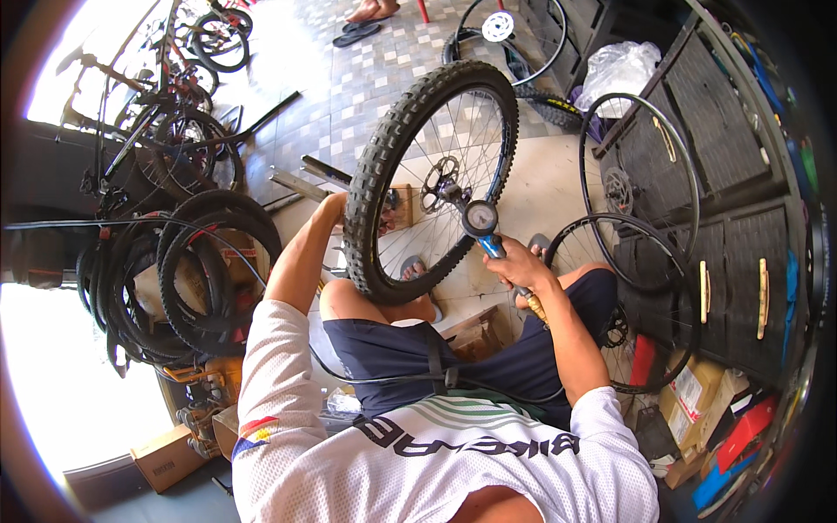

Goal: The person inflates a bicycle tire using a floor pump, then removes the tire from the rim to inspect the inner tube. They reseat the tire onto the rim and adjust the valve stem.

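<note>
A bicycle wheel (359, 187) with a knobby black tyre stands tilted between my knees. Its spokes, hub and dark brake disc face me. My left hand (335, 209) reaches behind the tyre on the left and is closed at the rim; its fingers show only partly through the spokes. On the right, my right hand (521, 266) is wrapped round the blue handle of a tyre inflator (493, 246). Its round gauge (479, 219) overlaps the wheel's right side. A brass-coloured fitting (534, 307) sticks out below that hand.
Loose tyres (179, 288) pile up at the left, below several parked bicycles (157, 131). Two bare wheels (641, 292) lean against black drawers (741, 279) at the right. A dark hose (384, 380) crosses my lap. Boxes (697, 410) lie at lower right.
</note>
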Tool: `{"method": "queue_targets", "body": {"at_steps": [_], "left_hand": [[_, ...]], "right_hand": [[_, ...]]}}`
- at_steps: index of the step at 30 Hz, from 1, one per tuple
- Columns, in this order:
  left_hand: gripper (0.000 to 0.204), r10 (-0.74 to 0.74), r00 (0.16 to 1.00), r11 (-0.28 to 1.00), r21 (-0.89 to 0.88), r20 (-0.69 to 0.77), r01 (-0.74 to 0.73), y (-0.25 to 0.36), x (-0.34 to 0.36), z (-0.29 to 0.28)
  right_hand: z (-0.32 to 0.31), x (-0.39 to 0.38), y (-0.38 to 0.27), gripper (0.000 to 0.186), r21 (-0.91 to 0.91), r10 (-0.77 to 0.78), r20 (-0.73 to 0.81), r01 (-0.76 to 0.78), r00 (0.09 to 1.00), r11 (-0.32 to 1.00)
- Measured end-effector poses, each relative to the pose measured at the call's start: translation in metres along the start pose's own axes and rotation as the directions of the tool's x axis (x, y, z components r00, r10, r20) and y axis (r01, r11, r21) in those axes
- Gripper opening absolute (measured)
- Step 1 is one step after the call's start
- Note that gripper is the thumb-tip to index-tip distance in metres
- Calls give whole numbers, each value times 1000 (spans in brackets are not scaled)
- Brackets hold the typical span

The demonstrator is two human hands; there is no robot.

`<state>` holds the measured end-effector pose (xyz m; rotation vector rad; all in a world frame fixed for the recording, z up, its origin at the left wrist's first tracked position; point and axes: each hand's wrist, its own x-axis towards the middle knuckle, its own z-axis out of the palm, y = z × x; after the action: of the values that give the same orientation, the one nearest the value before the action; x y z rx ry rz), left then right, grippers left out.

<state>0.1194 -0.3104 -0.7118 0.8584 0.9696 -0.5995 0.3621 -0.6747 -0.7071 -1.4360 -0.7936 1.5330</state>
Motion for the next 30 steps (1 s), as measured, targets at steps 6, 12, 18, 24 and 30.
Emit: {"method": "queue_targets", "body": {"at_steps": [6, 12, 18, 24, 30], "left_hand": [[26, 174, 980, 797, 571, 95, -197, 14, 42, -16], [31, 8, 991, 996, 85, -135, 3, 9, 47, -8], [40, 205, 968, 978, 76, -145, -196, -9, 8, -7], [59, 174, 950, 939, 334, -261, -80, 15, 7, 44], [49, 422, 847, 898, 20, -324, -440, 16, -19, 48]], "right_hand": [[-3, -3, 13, 38, -46, 1, -43, -3, 999, 999], [-7, -5, 16, 40, -77, 22, -36, -25, 999, 997], [11, 6, 10, 45, -151, 12, 94, 2, 995, 988], [22, 13, 15, 56, -132, 62, 147, -43, 987, 990], [35, 25, 9, 38, -55, 44, 199, -34, 979, 998]]}}
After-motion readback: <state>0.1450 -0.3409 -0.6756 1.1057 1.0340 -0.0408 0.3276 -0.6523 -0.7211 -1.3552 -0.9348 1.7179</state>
